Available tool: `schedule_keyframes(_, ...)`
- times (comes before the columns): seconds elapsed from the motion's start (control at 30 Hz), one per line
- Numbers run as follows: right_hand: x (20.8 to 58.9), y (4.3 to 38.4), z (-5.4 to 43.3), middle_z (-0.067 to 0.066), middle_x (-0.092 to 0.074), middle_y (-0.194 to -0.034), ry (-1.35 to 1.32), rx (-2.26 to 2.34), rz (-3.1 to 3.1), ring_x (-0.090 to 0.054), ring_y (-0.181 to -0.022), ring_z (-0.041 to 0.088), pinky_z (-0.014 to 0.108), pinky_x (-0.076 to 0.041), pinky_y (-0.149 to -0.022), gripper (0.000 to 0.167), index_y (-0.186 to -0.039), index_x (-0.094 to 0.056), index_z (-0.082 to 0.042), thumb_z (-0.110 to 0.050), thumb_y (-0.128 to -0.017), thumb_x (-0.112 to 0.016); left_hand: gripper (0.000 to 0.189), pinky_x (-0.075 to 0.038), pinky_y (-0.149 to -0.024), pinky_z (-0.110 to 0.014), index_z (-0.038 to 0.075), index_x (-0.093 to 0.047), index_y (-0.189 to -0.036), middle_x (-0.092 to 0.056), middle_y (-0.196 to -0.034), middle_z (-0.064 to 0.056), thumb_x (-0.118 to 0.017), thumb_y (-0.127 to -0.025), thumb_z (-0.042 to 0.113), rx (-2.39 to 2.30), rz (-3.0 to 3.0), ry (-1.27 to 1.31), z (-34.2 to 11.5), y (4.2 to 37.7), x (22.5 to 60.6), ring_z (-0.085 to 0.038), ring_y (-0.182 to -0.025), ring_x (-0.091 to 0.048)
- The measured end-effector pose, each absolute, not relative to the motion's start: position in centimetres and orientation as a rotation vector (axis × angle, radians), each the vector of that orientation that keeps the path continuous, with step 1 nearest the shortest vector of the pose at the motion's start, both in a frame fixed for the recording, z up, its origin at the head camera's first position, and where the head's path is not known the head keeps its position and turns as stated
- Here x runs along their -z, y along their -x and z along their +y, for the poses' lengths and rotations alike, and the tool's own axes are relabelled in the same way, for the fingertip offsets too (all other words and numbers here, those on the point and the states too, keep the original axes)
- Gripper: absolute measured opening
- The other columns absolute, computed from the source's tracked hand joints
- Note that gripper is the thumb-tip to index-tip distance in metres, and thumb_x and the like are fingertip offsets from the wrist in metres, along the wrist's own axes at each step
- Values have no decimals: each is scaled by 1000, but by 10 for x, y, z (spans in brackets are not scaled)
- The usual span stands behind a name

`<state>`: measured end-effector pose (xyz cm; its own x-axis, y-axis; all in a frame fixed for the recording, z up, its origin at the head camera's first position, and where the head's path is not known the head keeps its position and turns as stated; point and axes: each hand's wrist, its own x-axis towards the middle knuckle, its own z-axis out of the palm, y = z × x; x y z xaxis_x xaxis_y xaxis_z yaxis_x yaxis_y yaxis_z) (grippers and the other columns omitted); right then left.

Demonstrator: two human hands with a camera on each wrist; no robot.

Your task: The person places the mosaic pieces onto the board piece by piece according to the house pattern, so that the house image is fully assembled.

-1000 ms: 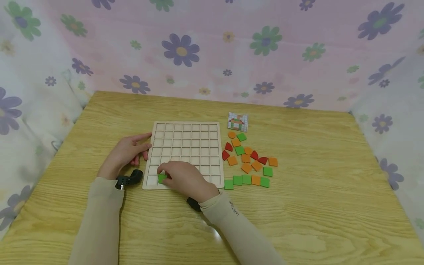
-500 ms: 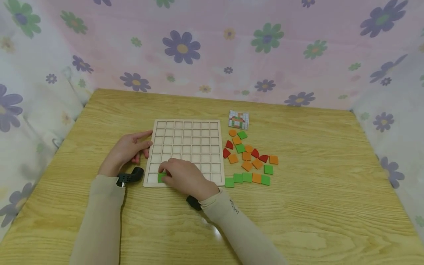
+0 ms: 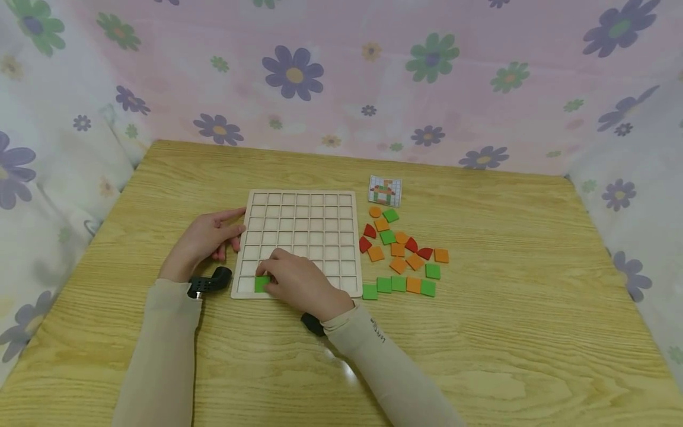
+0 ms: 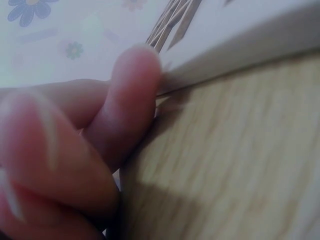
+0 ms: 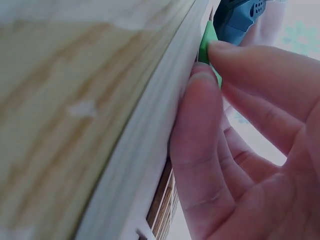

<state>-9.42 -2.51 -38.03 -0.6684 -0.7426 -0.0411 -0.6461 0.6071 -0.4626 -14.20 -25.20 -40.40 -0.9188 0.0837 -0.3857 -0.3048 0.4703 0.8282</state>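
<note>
A wooden grid board [image 3: 302, 225] lies on the table with a green square tile [image 3: 261, 284] at its near row, second cell from the left. My right hand [image 3: 301, 281] reaches over the board and pinches this tile between thumb and finger. In the right wrist view the green tile [image 5: 206, 42] sits tilted at the board's rim between the fingertips. My left hand [image 3: 205, 240] rests at the board's left edge, thumb and forefinger touching its side. The left wrist view shows a fingertip [image 4: 137, 65] against that side.
Right of the board lie loose orange squares [image 3: 398, 265], red quarter-circle pieces [image 3: 411, 244], green squares [image 3: 433, 271] and orange discs [image 3: 375, 212]. A row of tiles [image 3: 398, 283] runs near the board's lower right corner. Behind them lies a small pattern card [image 3: 385, 191].
The green tile has turned slightly and lies more squarely over its cell, with more of it showing beside the right fingers. The left hand stays at the board's edge.
</note>
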Motion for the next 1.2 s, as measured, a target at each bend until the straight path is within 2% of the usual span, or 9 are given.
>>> schedule_keyframes(0.4,378,93,-24,-6,-49,-93,1127,607,2593,-45,-65,3,15,-37,-55,21,-105,-63,-20,-23,-85,-62,54,-46,-44,-35,33,-38,-135,-63,-72,-14,-57,-85,42,-1441,2344,204,-252,141,404,-14,-38,-46)
schedule_keyframes(0.8,371,106,-11,-9,-52,-92,1020,677,2588,-49,-77,2,18,-41,-66,24,-106,-63,-19,-33,-87,-58,55,-46,-43,-35,33,-37,-136,-62,-72,-15,-57,-85,41,-1446,2336,198,-250,142,403,-13,-39,-45)
schedule_keyframes(1.2,364,106,18,-10,-52,-87,917,744,2592,-50,-74,5,19,-41,-63,22,-103,-64,-18,-32,-88,-56,57,-46,-43,-33,28,-37,-137,-62,-72,-14,-57,-86,41,-1440,2348,170,-252,142,403,-13,-39,-45)
